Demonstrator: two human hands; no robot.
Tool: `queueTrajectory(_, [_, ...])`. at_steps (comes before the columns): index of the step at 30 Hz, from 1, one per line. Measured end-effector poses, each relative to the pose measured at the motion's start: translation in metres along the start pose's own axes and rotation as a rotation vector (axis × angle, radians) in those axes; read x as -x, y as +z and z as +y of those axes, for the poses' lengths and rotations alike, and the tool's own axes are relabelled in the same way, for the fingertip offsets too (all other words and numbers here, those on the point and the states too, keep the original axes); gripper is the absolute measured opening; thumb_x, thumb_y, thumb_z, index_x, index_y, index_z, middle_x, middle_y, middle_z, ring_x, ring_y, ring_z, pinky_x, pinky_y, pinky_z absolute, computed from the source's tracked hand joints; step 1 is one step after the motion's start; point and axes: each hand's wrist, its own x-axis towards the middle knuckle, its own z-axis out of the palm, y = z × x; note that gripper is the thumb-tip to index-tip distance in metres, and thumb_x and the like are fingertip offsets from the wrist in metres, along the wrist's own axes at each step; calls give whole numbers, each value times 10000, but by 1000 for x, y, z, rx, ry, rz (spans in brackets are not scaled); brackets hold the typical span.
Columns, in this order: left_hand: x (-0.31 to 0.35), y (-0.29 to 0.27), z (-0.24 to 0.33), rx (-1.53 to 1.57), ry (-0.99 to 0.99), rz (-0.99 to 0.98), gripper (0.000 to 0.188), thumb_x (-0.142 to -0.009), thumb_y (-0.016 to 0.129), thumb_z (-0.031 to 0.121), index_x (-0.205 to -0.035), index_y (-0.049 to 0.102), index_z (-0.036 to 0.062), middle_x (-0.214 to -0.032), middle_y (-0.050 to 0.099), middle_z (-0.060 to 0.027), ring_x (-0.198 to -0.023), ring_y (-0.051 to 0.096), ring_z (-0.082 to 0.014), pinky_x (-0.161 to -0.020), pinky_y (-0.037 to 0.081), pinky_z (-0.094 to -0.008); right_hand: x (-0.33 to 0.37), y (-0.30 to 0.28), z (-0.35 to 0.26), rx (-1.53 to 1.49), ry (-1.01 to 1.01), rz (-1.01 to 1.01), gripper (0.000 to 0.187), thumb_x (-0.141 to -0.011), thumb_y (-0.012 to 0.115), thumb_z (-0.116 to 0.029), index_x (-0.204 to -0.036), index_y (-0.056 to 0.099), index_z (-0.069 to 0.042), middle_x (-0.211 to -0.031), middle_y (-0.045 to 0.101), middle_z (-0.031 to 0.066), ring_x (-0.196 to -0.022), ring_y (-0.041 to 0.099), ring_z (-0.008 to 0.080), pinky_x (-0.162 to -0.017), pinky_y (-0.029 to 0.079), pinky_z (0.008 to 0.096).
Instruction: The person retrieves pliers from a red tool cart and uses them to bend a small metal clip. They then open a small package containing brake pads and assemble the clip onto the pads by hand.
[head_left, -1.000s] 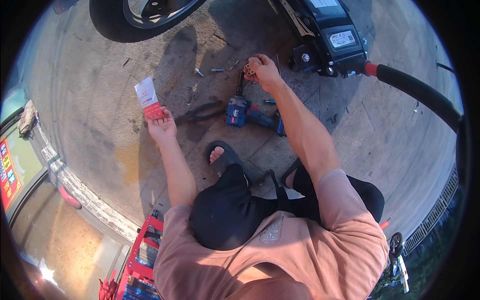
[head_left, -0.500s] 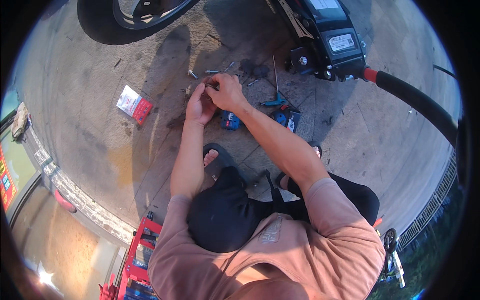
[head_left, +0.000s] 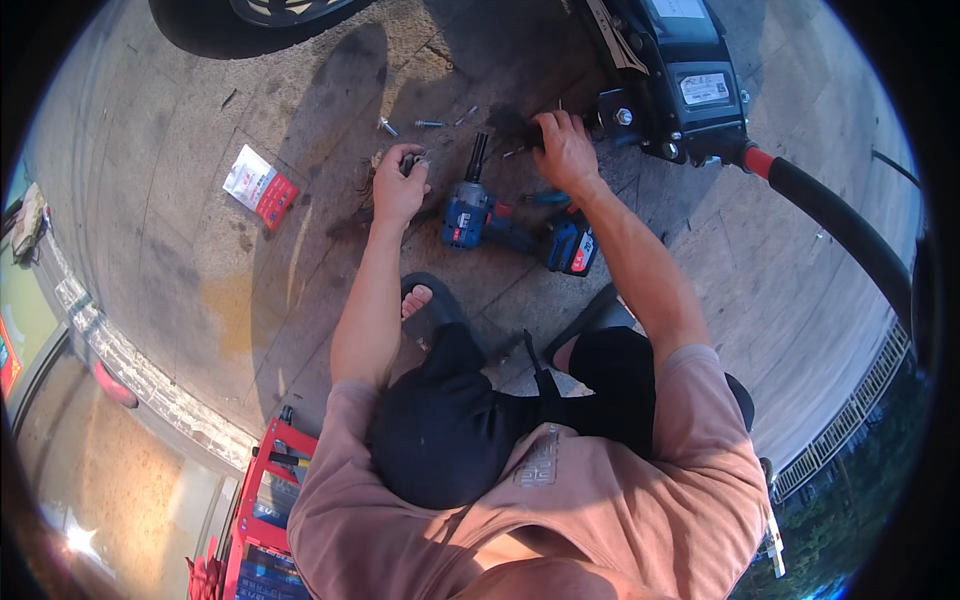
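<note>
My left hand (head_left: 400, 185) is closed around a small dark metal part (head_left: 411, 163), mostly covered by the fingers. My right hand (head_left: 568, 155) reaches low over the ground, its bent fingers apart, above the shaft of a T-handle hex driver with a teal grip (head_left: 545, 198). Its fingertips are partly hidden, and no held thing shows there. Between my forearms a blue and black cordless impact wrench (head_left: 463, 216) lies with its long dark socket (head_left: 478, 158) pointing away from me. Its battery (head_left: 572, 245) is toward the right.
Several bolts (head_left: 429, 124) lie beyond my left hand. A white and red packet (head_left: 260, 187) is on the paving to the left. A tyre (head_left: 250, 40) stands at the far left, a black machine part (head_left: 700, 85) at the far right. A red rack (head_left: 262, 500) is beside me.
My hands have parted: the right one has swung right and away from me, while the left stays near its place with the small part. The impact wrench is now uncovered.
</note>
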Motion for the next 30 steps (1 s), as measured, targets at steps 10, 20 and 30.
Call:
queueTrajectory(10, [-18,1,-2,148,-33,-57,217,-865,687,50,-1071,670,-18,-947,705,-73,-857,660,-124,-741,519,-256,7,-16,-20,-1240,509,-236,436,-820,777,-141,-1217,601,-104,-893,669,17,-763,611,152,-647,475,292])
queueTrajectory(20, [-4,-12,30,326,-128,-98,250,-929,631,84,-1162,597,-1,-1077,673,-97,-862,678,-187,-785,597,-384,0,-8,-92,-1578,579,-385,330,-909,690,-114,-1230,614,-109,-900,655,0,-704,573,54,-575,445,215])
queueTrajectory(30, [36,-11,68,848,-178,-398,300,-1014,410,102,-1256,551,-9,-1166,650,-161,-997,690,-284,-835,595,-444,12,-33,-118,-1331,376,-184,376,-883,701,-57,-1246,615,-5,-924,674,48,-736,614,93,-627,517,244])
